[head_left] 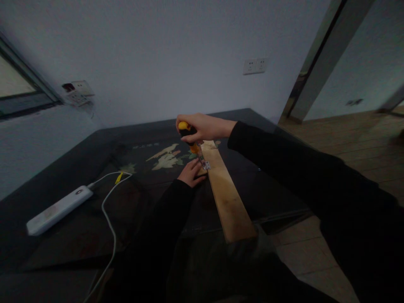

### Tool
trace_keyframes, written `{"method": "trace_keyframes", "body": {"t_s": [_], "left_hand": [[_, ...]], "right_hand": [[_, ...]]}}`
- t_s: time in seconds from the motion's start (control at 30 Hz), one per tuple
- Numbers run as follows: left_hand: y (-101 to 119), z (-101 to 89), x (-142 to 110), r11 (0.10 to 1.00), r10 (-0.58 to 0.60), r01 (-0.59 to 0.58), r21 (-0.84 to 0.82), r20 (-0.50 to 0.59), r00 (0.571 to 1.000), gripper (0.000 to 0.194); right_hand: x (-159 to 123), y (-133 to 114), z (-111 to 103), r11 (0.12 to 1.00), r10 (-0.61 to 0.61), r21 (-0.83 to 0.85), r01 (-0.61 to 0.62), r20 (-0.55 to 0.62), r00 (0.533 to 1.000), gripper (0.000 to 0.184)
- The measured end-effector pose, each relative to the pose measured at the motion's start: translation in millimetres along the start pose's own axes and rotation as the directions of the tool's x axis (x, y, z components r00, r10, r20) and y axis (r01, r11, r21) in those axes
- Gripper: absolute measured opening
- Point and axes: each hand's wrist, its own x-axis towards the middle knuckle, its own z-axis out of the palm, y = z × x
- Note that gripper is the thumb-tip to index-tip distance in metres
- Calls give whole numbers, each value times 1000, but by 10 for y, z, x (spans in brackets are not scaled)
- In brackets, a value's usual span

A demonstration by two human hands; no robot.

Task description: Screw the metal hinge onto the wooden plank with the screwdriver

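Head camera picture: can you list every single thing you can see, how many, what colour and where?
Screwdriver: one, yellow and black handle, upright over the plank's far end.
Wooden plank: one, light brown, lying on the table and sticking out over its near edge.
Metal hinge: one, silver, at the plank's left edge under the screwdriver tip.
Power strip: one, white, on the table's left side, with a white cable.
Table: one, dark, with a pale picture inlaid.
Wall sockets: two joined, white, on the far wall.
Left hand: one, flat on the table beside the hinge.
Right hand: one, gripping the screwdriver handle.
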Motion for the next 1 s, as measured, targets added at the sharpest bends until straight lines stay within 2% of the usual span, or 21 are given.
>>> {"method": "trace_keyframes", "body": {"t_s": [0.13, 0.57, 0.8, 1.0], "left_hand": [[-56, 52, -12, 1000, 1, -1, -2, 45, 999, 65], [-93, 109, -5, 998, -30, 31, -48, 21, 999, 56], [-107, 131, 6, 996, -33, 34, -81, 14, 999, 58], [-107, 126, 21, 995, -32, 33, -93, 11, 999, 57]], "right_hand": [[31, 54, 9, 999, -19, -39, 18, -5, 1000, 25], [91, 51, 18, 989, -62, -138, 57, -37, 997, 27], [89, -31, 53, 972, 27, -229, -52, -108, 994, 38], [111, -40, 111, 980, 84, -157, -120, -217, 972, 32]]}}
